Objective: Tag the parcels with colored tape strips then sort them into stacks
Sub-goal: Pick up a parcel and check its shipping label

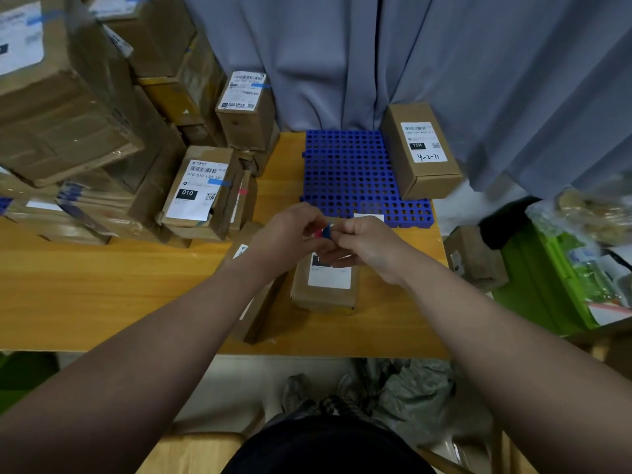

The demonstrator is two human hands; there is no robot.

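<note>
Above the middle of the wooden table (102,285), the left hand (290,230) and the right hand (366,244) are held close together, fingertips meeting. The fingers of both hands are curled inward, and a small blue tape strip (327,230) is pinched between them. A bit of pink is seen just beside the blue; whether it is a second strip cannot be told.

Directly beneath the hands, a brown parcel (325,292) is laid flat on the table, its white label facing up and partly hidden by the right hand. A second, longer parcel (254,316) is set just to its left, under the left wrist.

Behind the hands, a blue perforated panel (345,169) is laid on the table, and a parcel marked 4-2-11 (422,152) is rested on its right edge. On the left, a tall stack of parcels (68,114) is piled; a parcel labelled 010 (200,189) with a blue strip on its label is seen at the stack's front. A grey curtain (444,63) is hung behind the table, and a green crate (547,285) is placed off to the right.
</note>
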